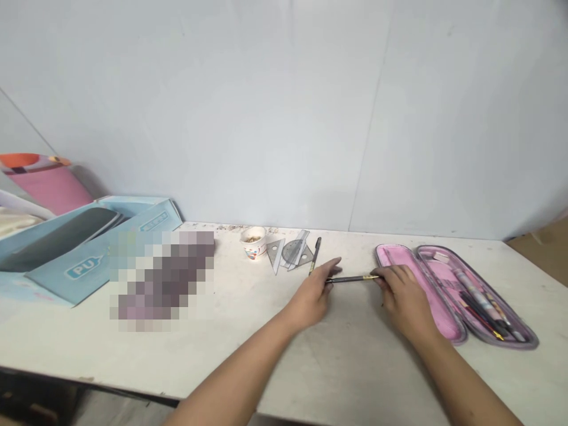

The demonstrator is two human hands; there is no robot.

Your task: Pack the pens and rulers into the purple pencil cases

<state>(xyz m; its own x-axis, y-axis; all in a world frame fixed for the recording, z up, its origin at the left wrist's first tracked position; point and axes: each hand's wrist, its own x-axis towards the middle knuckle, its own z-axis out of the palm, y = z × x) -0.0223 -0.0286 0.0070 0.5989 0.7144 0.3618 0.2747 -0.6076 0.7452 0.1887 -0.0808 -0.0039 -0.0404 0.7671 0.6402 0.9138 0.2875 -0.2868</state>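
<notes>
Over the white table (pixel 266 349), left hand (pixel 310 297) and right hand (pixel 404 302) pinch what looks like a slim pen (pixel 352 278) between them.

Left hand (pixel 310 297) and right hand (pixel 406 303) — fingers (pixel 382 278) pinched, facing inward.

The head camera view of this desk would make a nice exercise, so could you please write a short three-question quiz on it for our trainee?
1. True or false: the left hand and the right hand both touch the slim dark pen.
2. Which is nearer the right hand: the open pink pencil case or the paper cup?
3. What drawing tools lie just right of the paper cup?

Key: 1. True. 2. The open pink pencil case. 3. Clear set squares and a protractor.
</notes>
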